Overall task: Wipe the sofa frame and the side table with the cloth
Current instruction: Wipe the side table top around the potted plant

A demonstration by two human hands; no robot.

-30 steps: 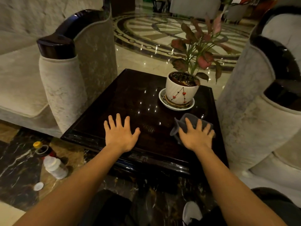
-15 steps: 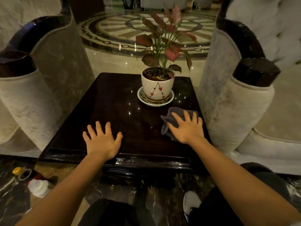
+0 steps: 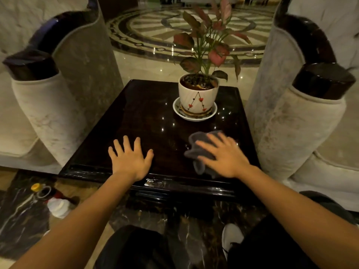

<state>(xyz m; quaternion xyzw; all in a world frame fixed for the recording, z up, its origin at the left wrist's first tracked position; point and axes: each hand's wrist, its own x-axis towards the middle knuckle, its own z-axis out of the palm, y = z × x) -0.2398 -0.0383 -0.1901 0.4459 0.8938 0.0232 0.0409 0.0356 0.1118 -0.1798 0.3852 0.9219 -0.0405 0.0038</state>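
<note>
- Since the earlier frame the right hand (image 3: 223, 156) has slid the cloth (image 3: 199, 166) slightly leftward across the side table (image 3: 147, 121). Its fingers are now smeared by motion blur. The left hand (image 3: 130, 162) has stayed where it was.
- The cloth is a small dark grey rag, crumpled rather than spread. It lies on the near right part of the tabletop, bunched under the palm and spilling out on the thumb side toward the front edge.
- The right hand grasps nothing: it lies flat, fingers extended and spread, pressing the cloth onto the wood.
- The left hand is likewise released, palm down and fingers splayed, resting bare on the near middle of the table, apart from the cloth.
- The table is square, of very dark, glossy wood with a raised rim, and ceiling lights show as bright dots on it.
- Toward the far right stands a white flowerpot (image 3: 197, 96) on a white saucer (image 3: 194, 116). It is painted with dotted lines and small red hearts and holds a red-leaved plant (image 3: 206, 45).
- A pale upholstered sofa flanks the table on each side, each armrest topped by a dark polished frame cap, left (image 3: 31, 64) and right (image 3: 322, 80).
- On the marble floor at lower left lie a white bottle (image 3: 58, 207) and a yellow-capped bottle (image 3: 36, 186). Any labels are too small to read.
</note>
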